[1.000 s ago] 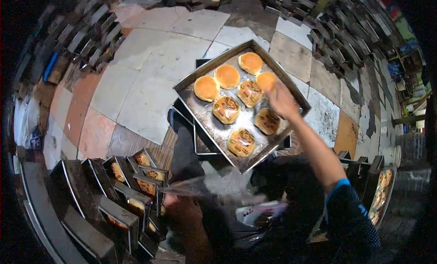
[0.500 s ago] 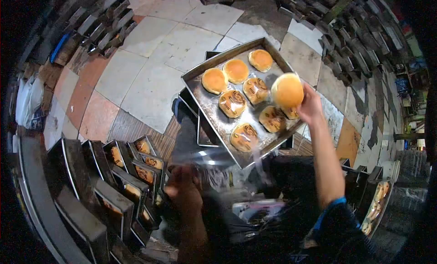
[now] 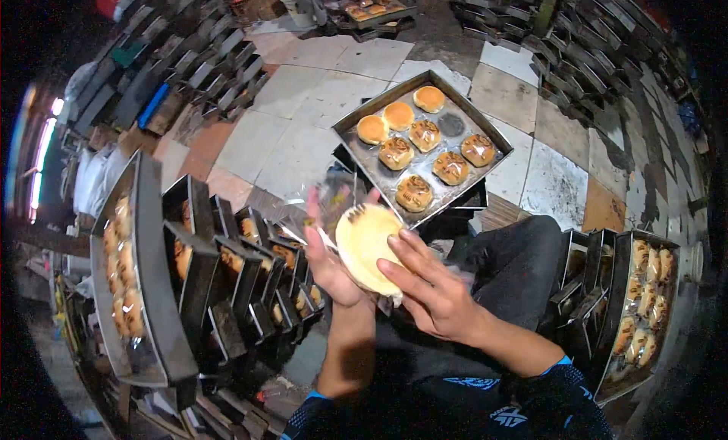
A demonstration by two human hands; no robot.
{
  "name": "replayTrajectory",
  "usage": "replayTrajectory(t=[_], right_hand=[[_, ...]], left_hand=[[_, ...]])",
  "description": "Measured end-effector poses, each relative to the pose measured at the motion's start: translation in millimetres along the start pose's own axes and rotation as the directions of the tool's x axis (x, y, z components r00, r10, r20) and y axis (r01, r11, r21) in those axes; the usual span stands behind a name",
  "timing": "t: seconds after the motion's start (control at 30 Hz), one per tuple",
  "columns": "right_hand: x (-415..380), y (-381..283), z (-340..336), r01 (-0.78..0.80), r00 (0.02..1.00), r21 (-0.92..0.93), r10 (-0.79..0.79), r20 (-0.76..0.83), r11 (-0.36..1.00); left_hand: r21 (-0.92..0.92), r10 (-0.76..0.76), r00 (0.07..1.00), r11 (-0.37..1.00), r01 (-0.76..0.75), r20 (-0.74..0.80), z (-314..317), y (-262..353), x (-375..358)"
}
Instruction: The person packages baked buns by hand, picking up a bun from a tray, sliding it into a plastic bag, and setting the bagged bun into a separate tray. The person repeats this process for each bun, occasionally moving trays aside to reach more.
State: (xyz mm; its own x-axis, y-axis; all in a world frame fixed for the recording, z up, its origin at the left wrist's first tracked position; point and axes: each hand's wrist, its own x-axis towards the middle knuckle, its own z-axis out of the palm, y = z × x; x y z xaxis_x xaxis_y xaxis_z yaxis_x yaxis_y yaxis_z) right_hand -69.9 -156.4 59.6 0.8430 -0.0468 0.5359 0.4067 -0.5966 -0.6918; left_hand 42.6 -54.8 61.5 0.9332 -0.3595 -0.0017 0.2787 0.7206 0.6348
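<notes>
In front of my lap, a round pale bun is held between both hands, its flat underside facing me. My left hand grips a clear plastic bag and supports the bun from the left. The fingers of my right hand press on the bun's right side and lower edge. Just beyond, a metal tray carries three unwrapped golden buns along its far left side and several plastic-wrapped buns with dark-patterned tops. A dark round mark shows on the tray's bare surface.
Stacked trays of buns stand to my left, with a tall tilted tray nearest. On my right another tilted tray holds wrapped buns. Stacked tins line both sides of the tiled floor. Farther back sits a tray of buns.
My right hand has carried the bun from over the tray to my left hand. The left hand has risen with the plastic bag, and the view has shifted.
</notes>
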Motion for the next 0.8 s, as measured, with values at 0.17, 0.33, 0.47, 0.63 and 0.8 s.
replayTrajectory(t=[0.17,0.33,0.47,0.63,0.8], right_hand=[[19.7,-32.0,-11.5,0.036,0.999,-0.214,-0.028,0.037,0.976],[-6.6,-38.6,-11.5,-0.008,0.998,-0.076,0.013,0.059,0.997],[-4.4,-27.8,-27.1,-0.167,0.886,0.285,0.016,0.464,0.944],[11.0,-35.7,-14.8,-0.041,0.934,0.323,-0.078,0.348,0.945],[10.6,-12.2,-54.4,-0.438,0.590,0.747,-0.467,0.659,0.500]], left_hand=[[0.181,0.021,0.990,0.982,-0.045,0.136,18.6,-16.2,-42.4],[-0.253,-0.156,0.988,0.956,0.146,-0.020,-6.1,16.2,-23.8],[-0.302,-0.170,0.983,0.935,0.185,0.074,-14.2,18.7,-32.9],[-0.115,-0.400,0.917,0.911,0.396,-0.009,-17.8,7.7,-26.8],[-0.281,-0.455,0.854,0.810,0.514,0.252,-64.3,37.3,-7.1]])
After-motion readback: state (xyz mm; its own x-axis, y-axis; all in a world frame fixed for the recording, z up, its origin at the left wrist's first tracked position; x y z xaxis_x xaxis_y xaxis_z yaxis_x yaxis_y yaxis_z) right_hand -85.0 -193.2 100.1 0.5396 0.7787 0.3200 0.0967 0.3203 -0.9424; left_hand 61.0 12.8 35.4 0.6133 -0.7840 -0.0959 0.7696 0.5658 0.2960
